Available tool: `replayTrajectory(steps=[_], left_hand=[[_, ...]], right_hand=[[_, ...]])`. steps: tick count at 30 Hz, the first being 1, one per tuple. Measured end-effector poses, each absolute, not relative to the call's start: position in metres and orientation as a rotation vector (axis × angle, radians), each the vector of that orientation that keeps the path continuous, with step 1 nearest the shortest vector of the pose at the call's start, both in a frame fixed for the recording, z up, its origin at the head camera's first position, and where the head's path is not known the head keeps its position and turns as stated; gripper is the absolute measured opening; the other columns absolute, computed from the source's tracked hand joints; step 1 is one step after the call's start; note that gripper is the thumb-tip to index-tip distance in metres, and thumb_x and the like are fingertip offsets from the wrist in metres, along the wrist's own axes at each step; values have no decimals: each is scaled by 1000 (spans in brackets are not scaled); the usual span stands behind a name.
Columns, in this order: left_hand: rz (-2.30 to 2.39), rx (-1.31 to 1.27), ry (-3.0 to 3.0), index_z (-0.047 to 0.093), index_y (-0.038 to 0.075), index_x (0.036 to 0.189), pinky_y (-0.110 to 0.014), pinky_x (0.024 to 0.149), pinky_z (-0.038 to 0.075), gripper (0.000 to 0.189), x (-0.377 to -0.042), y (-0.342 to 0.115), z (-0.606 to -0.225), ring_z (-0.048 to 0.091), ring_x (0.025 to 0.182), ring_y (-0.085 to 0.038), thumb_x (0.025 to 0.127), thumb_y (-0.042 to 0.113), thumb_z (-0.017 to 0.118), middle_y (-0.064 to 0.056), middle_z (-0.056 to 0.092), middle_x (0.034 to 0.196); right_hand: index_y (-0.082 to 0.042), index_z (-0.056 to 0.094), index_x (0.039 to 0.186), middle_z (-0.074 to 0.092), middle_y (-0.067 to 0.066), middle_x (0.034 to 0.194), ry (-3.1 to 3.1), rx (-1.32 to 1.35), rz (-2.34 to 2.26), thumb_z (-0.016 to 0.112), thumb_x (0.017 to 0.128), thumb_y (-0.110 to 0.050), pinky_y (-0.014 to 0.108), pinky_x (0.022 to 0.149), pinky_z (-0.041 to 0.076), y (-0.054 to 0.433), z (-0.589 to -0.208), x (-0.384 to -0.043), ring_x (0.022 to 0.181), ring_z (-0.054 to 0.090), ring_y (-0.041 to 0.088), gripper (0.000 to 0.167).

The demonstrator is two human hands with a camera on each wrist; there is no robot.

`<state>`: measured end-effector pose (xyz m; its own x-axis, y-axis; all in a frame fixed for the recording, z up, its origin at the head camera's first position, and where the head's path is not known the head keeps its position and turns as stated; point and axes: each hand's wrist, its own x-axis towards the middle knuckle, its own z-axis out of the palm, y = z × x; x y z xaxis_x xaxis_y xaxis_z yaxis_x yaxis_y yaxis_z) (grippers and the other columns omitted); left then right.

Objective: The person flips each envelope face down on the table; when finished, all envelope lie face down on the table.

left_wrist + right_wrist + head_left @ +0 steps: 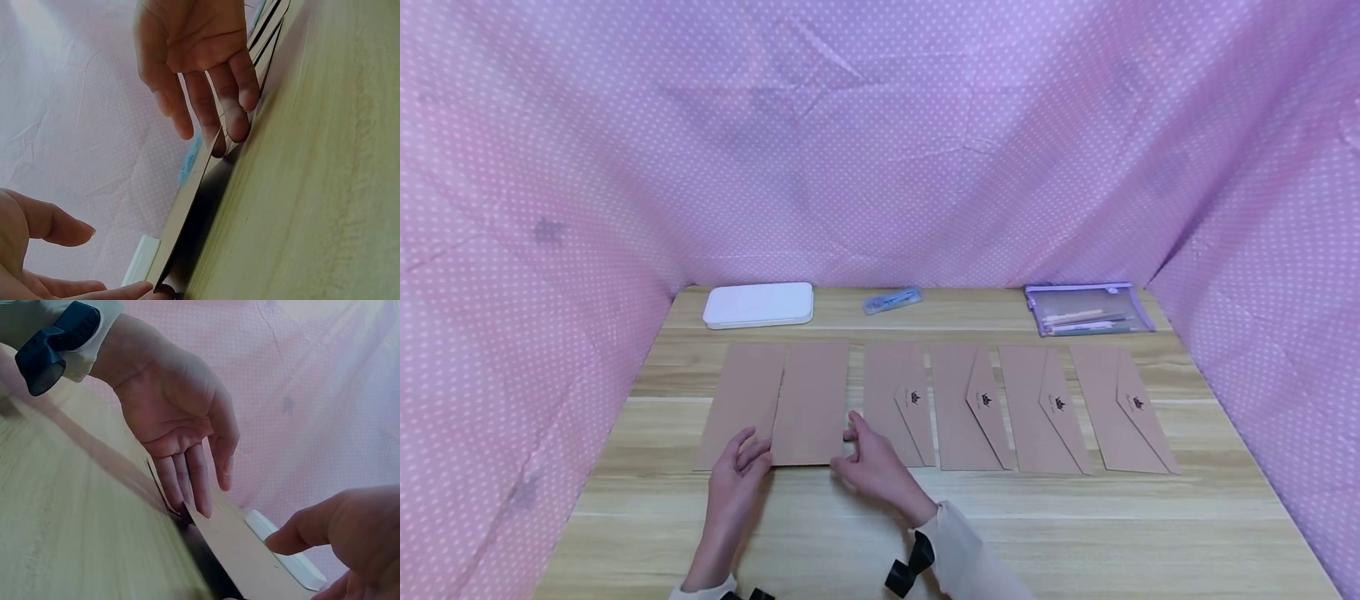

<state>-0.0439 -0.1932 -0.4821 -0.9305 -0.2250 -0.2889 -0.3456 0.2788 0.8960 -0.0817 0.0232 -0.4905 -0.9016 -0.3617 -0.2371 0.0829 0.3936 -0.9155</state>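
Plain brown envelopes lie in a row, the leftmost one (748,396) bare of print. Beside it another plain envelope (811,400) has its near edge raised off the table, a dark gap showing under it in both wrist views. My left hand (733,482) touches that envelope's near left corner, its fingers (181,478) straight and low at the edge, thumb apart. At the near right corner is my right hand (878,468), with extended fingers (228,112) reaching the edge and thumb held away.
Several flap-side-up envelopes (958,417) with crown prints continue to the right. Along the back of the wooden table (1075,533) are a white case (758,305), a small blue item (892,301) and a purple-edged zip pouch (1078,293) of pens. Pink dotted cloth (880,167) hangs around.
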Motion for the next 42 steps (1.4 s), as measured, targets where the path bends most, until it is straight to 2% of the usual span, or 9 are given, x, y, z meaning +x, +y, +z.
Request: replayTrajectory(steps=[4, 9, 18, 23, 27, 32, 36, 38, 42], left_hand=[[1737, -544, 2441, 28, 0, 155, 1, 84, 40, 60, -43, -192, -481, 54, 134, -39, 102, 13, 52, -29, 54, 143], [1729, -560, 2469, 30, 1, 154, 2, 83, 40, 58, -41, -191, -480, 56, 131, -35, 101, 11, 53, -27, 56, 142], [1720, -591, 2503, 35, 2, 151, -1, 83, 43, 56, -40, -189, -478, 64, 113, -9, 99, 10, 55, -26, 60, 138], [1732, -593, 2502, 36, 3, 151, -1, 83, 43, 56, -40, -191, -476, 61, 105, 6, 100, 12, 55, -25, 59, 139], [1795, -563, 2495, 37, 3, 151, -2, 84, 46, 54, -42, -190, -475, 60, 102, 12, 101, 12, 55, -26, 58, 140], [1956, -515, 2450, 40, 1, 147, -6, 82, 51, 51, -47, -183, -472, 61, 98, 15, 99, 6, 56, -29, 57, 140], [2080, -447, 2407, 42, -5, 143, -7, 84, 52, 49, -51, -175, -470, 64, 100, 11, 97, -2, 56, -33, 56, 138], [2110, -411, 2386, 43, -6, 142, -7, 86, 52, 47, -53, -171, -469, 65, 102, 9, 96, -3, 56, -30, 58, 137], [2142, -318, 2334, 41, -6, 143, -8, 91, 51, 47, -56, -161, -468, 65, 107, 6, 98, -1, 55, -27, 57, 139]], right_hand=[[3, 24, 155, 59, 20, 137, 2253, -252, -1498, 70, 87, -15, 22, 72, 52, 24, -490, -81, 88, 67, 12, 84], [3, 24, 155, 58, 19, 138, 2239, -245, -1496, 69, 89, -17, 22, 71, 51, 25, -488, -80, 88, 66, 13, 83], [1, 25, 155, 58, 19, 139, 2227, -234, -1497, 69, 90, -18, 24, 73, 52, 28, -487, -80, 93, 67, 16, 81], [4, 28, 153, 60, 22, 136, 2257, -278, -1527, 70, 89, -17, 25, 75, 54, 36, -485, -82, 94, 70, 22, 79], [4, 30, 153, 59, 24, 136, 2271, -324, -1567, 69, 90, -16, 24, 76, 56, 46, -484, -85, 97, 71, 26, 77], [1, 33, 152, 56, 25, 140, 2262, -338, -1613, 67, 92, -16, 31, 84, 59, 62, -484, -87, 103, 71, 30, 72], [1, 35, 151, 56, 25, 140, 2255, -330, -1647, 65, 92, -14, 37, 89, 58, 75, -483, -88, 106, 70, 31, 68], [1, 36, 151, 57, 25, 139, 2267, -328, -1663, 65, 92, -12, 37, 90, 57, 81, -482, -89, 106, 70, 31, 67], [1, 39, 149, 58, 25, 137, 2302, -337, -1691, 66, 93, -10, 27, 87, 55, 93, -481, -89, 104, 70, 30, 64]])
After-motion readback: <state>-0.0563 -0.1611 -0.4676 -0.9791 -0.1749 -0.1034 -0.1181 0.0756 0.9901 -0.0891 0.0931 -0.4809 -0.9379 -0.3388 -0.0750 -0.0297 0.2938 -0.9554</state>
